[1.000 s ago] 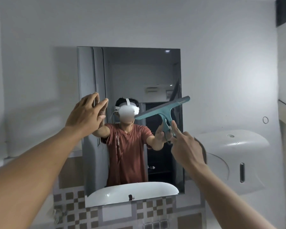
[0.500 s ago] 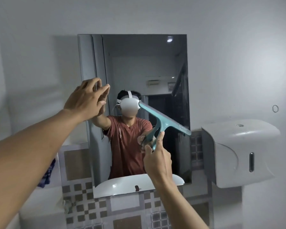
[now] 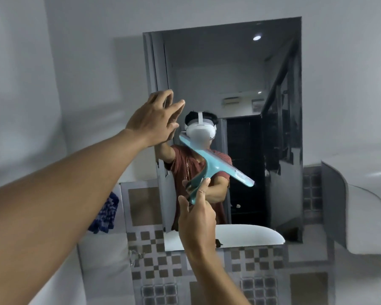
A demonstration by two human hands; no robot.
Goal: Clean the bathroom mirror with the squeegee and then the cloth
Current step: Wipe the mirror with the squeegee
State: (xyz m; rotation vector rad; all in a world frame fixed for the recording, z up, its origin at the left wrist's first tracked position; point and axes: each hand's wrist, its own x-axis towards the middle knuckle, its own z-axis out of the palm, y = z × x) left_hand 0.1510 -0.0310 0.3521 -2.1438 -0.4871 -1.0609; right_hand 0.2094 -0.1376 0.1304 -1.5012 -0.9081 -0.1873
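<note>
The rectangular mirror (image 3: 240, 69) hangs on the white wall ahead and reflects a person in a red shirt. My right hand (image 3: 196, 213) grips the handle of a teal squeegee (image 3: 216, 164), whose blade lies tilted across the lower middle of the glass, high end at the left. My left hand (image 3: 155, 118) is raised with fingers spread, flat near the mirror's left edge, holding nothing. A blue cloth (image 3: 106, 213) hangs at the left, partly hidden behind my left forearm.
A white paper dispenser (image 3: 361, 199) juts from the wall right of the mirror. Checked brown and grey tiles (image 3: 257, 265) run below it. A white basin shows only as a reflection at the mirror's bottom.
The squeegee blade swung from tilting up to the right to tilting down to the right and slid left and lower on the glass. My view shifted left and closer.
</note>
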